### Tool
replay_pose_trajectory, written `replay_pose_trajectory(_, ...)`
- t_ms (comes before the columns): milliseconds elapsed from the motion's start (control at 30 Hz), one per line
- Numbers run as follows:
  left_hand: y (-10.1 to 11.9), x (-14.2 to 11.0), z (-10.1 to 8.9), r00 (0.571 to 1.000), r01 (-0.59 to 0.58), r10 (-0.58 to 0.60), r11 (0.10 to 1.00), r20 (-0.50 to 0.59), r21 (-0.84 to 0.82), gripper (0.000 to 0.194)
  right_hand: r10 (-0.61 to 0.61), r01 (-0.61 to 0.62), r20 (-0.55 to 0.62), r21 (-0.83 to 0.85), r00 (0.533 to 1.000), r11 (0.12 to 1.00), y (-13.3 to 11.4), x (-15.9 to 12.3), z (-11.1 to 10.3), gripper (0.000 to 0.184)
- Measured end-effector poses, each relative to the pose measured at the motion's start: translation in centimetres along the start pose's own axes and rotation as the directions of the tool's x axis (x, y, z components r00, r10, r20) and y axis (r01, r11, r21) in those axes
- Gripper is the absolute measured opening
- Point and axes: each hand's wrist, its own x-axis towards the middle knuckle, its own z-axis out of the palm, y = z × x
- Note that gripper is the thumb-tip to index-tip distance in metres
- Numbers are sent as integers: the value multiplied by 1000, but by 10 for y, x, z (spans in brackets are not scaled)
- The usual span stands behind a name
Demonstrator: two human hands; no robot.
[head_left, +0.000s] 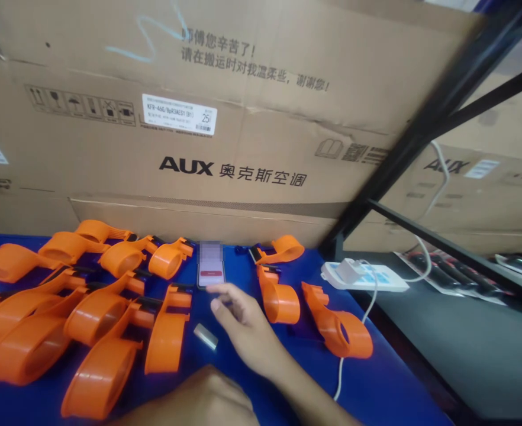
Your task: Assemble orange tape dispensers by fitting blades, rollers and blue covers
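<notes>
My right hand (243, 325) reaches over the blue tabletop with its index finger stretched to the lower edge of a phone (210, 273). Its thumb stands apart from the index finger, and nothing shows in its grasp. The phone leans upright by the cardboard box, its screen lit with a red button low down. Lower in view is my left hand (216, 396), back side up, its fingers hidden. Between the hands and the orange tape dispensers (166, 343) lies a small silvery block (206, 336); I cannot make out its kind.
More orange tape dispensers (283, 302) lie right of the phone, several others to the left. A large cardboard box (243, 136) walls the back. A white power strip (389, 279) with plug and cable sits by a black metal frame (376, 171). Black packaged items (460, 275) lie farther right.
</notes>
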Motion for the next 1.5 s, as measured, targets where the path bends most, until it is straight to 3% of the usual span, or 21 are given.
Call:
replay_pose_trajectory(67,9,3,-3,986,30,-26,999,-167,22,10,-104,94,-129,-80,986,992,-3,4,-11,30)
replay_pose_trajectory(167,21,5,-10,916,145,-117,989,-384,43,8,-295,226,-245,-273,924,935,-11,5,-33,22)
replay_pose_trajectory(233,26,6,-14,877,242,-199,969,-437,45,13,-402,256,-281,-437,872,862,-19,3,-55,20)
replay_pose_trajectory(300,27,6,-17,847,323,-263,945,-462,53,15,-428,206,-286,-571,857,794,-25,0,-80,23)
replay_pose_trajectory(433,25,5,-17,841,367,-298,928,-453,71,15,-360,-135,-444,-762,820,633,-22,-4,-135,34)
replay_pose_trajectory(500,23,5,-16,857,349,-285,934,-429,78,15,-182,-346,-486,-794,855,499,-10,-6,-159,45)
replay_pose_trajectory(567,22,5,-16,866,338,-277,938,-416,80,15,122,-475,-470,-777,874,412,7,-8,-178,62)
replay_pose_trajectory(667,21,5,-17,875,332,-275,940,-397,80,15,279,-465,-376,-779,883,421,28,-12,-196,67)
replay_pose_trajectory(833,20,5,-17,883,335,-283,938,-375,82,14,280,-418,-320,-792,905,445,41,-15,-204,74)
replay_pose_trajectory(967,22,6,-17,873,343,-289,936,-392,74,17,303,-440,-331,-779,893,446,43,-16,-206,78)
replay_pose_trajectory(1067,23,7,-15,893,302,-268,953,-362,39,14,328,-460,-338,-768,882,446,44,-18,-209,78)
replay_pose_trajectory(1200,25,9,-11,921,218,-193,975,-339,39,11,264,-431,-344,-770,901,471,41,-19,-211,71)
replay_pose_trajectory(1333,25,10,-11,909,223,-198,975,-368,24,12,96,-410,-421,-766,902,494,23,-19,-208,63)
replay_pose_trajectory(1400,24,9,-12,896,237,-216,971,-387,8,12,-91,-382,-526,-715,845,585,9,-19,-199,57)
replay_pose_trajectory(1433,23,8,-12,890,247,-228,969,-396,-1,12,-208,-338,-611,-653,764,678,1,-19,-193,55)
replay_pose_trajectory(1500,19,5,-12,872,283,-272,958,-407,-35,11,-322,-89,-710,-476,627,875,-15,-22,-177,59)
